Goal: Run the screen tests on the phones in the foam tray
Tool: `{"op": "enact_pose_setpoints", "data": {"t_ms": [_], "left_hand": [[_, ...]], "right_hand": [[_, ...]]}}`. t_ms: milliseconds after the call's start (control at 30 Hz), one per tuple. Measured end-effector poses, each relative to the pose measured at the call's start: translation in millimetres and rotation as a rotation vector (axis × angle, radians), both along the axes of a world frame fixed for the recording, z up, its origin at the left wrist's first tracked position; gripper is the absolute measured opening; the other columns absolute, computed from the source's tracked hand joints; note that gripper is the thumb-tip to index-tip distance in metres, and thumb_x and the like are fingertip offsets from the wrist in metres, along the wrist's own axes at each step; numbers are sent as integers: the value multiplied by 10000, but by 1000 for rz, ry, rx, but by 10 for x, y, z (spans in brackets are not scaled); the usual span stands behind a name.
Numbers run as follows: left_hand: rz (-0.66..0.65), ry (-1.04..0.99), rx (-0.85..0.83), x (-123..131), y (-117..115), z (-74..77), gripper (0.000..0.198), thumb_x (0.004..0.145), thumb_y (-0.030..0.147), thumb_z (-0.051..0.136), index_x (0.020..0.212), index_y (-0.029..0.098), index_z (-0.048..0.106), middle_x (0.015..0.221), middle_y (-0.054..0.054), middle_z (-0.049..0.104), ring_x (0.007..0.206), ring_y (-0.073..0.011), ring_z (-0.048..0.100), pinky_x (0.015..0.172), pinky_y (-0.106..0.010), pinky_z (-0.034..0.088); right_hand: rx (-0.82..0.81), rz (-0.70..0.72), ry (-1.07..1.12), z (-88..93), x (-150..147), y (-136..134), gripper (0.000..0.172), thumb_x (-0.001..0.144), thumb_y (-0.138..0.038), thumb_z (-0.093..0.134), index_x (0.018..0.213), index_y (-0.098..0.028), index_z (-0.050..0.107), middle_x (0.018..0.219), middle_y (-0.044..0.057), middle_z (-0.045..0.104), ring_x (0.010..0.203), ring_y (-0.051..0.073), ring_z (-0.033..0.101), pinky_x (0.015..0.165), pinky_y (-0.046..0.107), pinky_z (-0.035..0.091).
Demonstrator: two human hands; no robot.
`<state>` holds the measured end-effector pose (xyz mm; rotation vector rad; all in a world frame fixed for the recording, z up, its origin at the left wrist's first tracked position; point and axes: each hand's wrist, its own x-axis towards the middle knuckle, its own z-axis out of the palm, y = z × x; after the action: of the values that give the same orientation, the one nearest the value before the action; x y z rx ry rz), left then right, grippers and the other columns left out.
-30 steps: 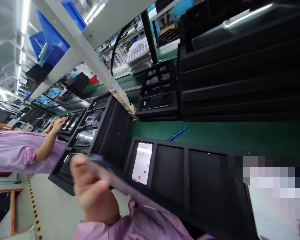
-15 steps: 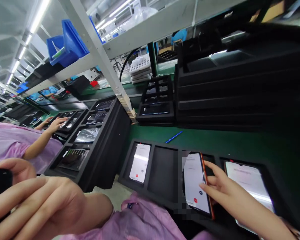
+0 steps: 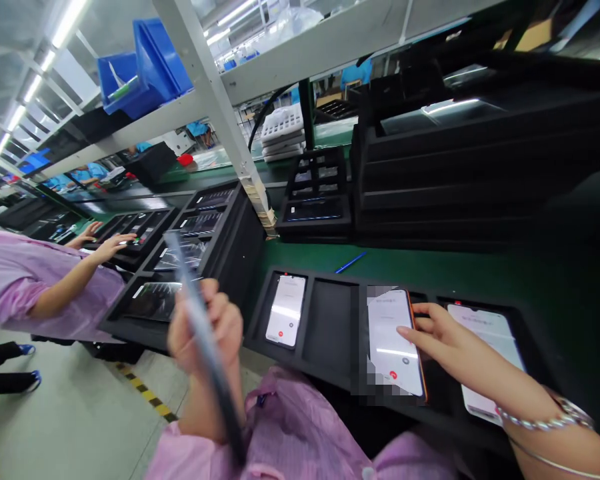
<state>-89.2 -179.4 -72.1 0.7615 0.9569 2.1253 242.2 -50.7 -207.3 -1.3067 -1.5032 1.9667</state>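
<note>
Left hand [image 3: 207, 333] pinches a dark phone [image 3: 200, 333] edge-on, clear of the tray [image 3: 330, 320], while my right hand [image 3: 445, 343], fingers spread, touches the lit phone [image 3: 393, 340] in the tray's third pocket; I judge the loosely held one could slip and fall.

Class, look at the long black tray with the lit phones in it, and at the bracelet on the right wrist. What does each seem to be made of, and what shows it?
Black tray: probably foam, matte; it gives no glare and has thick, soft-edged walls between pockets.
Bracelet: likely metal, shiny silver; bright glints run along its small links.
</note>
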Motion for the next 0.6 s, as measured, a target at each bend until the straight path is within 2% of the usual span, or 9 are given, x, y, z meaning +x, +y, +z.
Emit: {"op": "enact_pose_setpoints", "data": {"t_ms": [67, 133, 233, 300, 367, 433, 500, 533, 600], "left_hand": [[-25, 55, -225, 98, 271, -190, 536, 762, 316, 836, 1261, 275, 644, 1006, 11, 725, 731, -83, 661, 615, -143, 541], [-169, 115, -412, 194, 476, -385, 689, 699, 294, 863, 1336, 229, 610, 983, -25, 742, 788, -155, 696, 689, -240, 576], [-434, 363, -629, 285, 652, -613, 849, 735, 337, 812, 1508, 225, 480, 807, 14, 685, 669, -155, 643, 600, -245, 502], [-535, 571, -738, 341, 721, -715, 800, 818, 300, 726, 1559, 234, 431, 740, 45, 615, 597, -131, 583, 558, -234, 457], [-609, 761, -843, 422, 790, -802, 768, 880, 258, 649, 1598, 219, 378, 753, 43, 606, 570, -136, 565, 545, -254, 464], [-651, 966, -904, 520, 866, -884, 755, 910, 247, 615, 1614, 175, 351, 877, -15, 689, 666, -181, 646, 626, -308, 541], [-658, 1134, -918, 600, 915, -942, 735, 925, 246, 612, 1606, 124, 365, 1081, -109, 743, 898, -254, 721, 818, -383, 590], [-649, 1185, -915, 619, 914, -953, 730, 931, 251, 618, 1601, 103, 372, 1187, -154, 735, 1029, -290, 720, 915, -417, 581], [-581, 1226, -868, 594, 828, -922, 715, 960, 286, 612, 1598, 78, 364, 1352, -217, 676, 1207, -331, 680, 1029, -459, 548]], "right_hand": [[4, -4, -12, -11, 0, 23, 657, 791, -681, 764, 1165, -233, 463, 1160, 151, 741, 990, 321, 751, 773, 417, 663], [7, -21, -35, -8, -1, 36, 670, 746, -697, 786, 1115, -237, 468, 1082, 134, 755, 937, 324, 754, 718, 425, 668], [-4, -77, -82, 31, -10, 27, 705, 638, -662, 853, 1068, -242, 483, 1009, 114, 757, 894, 335, 751, 650, 428, 672], [-14, -121, -108, 86, -29, 7, 699, 577, -618, 877, 1035, -246, 500, 981, 117, 752, 892, 349, 748, 626, 427, 673], [-11, -149, -139, 147, -63, -7, 687, 525, -590, 882, 994, -253, 510, 942, 124, 742, 869, 358, 743, 596, 423, 666], [2, -163, -176, 183, -103, -3, 693, 474, -585, 883, 962, -258, 516, 913, 128, 732, 834, 360, 735, 565, 420, 654], [31, -166, -219, 169, -120, 12, 694, 451, -611, 868, 946, -260, 530, 926, 138, 727, 822, 366, 729, 559, 434, 652], [52, -165, -232, 141, -107, 15, 683, 471, -643, 842, 954, -262, 544, 964, 148, 727, 848, 379, 729, 589, 462, 664], [124, -163, -252, 63, -15, -24, 648, 561, -690, 766, 1017, -271, 576, 1093, 165, 721, 982, 423, 721, 757, 562, 683]]}}
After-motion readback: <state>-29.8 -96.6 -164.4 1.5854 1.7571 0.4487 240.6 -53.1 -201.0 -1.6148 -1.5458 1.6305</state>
